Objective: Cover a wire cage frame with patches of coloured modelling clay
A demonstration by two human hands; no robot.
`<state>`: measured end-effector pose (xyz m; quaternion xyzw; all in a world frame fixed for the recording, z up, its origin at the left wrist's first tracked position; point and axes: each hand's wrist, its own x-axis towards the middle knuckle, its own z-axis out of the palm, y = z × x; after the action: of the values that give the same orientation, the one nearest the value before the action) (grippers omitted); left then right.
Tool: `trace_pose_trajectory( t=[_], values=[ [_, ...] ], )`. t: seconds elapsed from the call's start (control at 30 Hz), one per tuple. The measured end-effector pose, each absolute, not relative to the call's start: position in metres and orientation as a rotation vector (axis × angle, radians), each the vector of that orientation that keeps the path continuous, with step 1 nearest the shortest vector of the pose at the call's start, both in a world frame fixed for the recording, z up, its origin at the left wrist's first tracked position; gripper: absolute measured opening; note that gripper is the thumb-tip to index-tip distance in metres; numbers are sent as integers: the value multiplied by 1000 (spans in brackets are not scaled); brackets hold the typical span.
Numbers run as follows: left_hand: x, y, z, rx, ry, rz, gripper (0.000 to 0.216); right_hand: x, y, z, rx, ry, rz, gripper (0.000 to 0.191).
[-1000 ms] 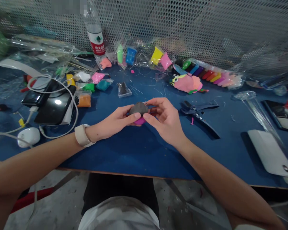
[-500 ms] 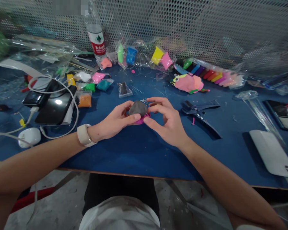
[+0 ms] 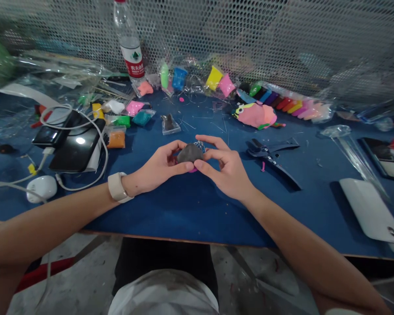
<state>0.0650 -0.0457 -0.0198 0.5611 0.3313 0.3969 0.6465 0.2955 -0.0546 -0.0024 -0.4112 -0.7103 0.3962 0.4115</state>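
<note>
A dark grey lump of modelling clay point(image 3: 189, 153) is held between my two hands above the blue table. A strip of magenta clay point(image 3: 193, 170) shows beneath it. At its upper right is a small silvery wire or chain piece point(image 3: 200, 145). My left hand point(image 3: 160, 165) is closed around the lump's left side, thumb along the near edge. On the right, my right hand point(image 3: 228, 168) pinches the near right edge with its thumb and bent fingers, the index finger reaching over the silvery piece. The lump's underside is hidden.
Dark pliers point(image 3: 269, 155) lie to the right, beyond them a white power bank point(image 3: 367, 210). A pink clay fish-like figure point(image 3: 256, 114) and bagged coloured clay point(image 3: 295, 103) are behind. Phones point(image 3: 80, 146), cables and a water bottle point(image 3: 132, 54) stand or lie left.
The grey lump has tilted, so less magenta shows. My right hand has closed in, its thumb now at the lump's near edge beside the left thumb.
</note>
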Motion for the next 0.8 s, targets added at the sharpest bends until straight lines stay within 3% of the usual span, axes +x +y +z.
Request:
trace_pose_trajectory(
  t=[0.27,0.8],
  values=[
    [65,-47,-20,1325,767,881,53,295,-51,-7,-953,-1727,1182,50],
    [66,-46,-22,1412,802,911,53,293,-52,-10,-966,-1750,1194,41]
  ],
)
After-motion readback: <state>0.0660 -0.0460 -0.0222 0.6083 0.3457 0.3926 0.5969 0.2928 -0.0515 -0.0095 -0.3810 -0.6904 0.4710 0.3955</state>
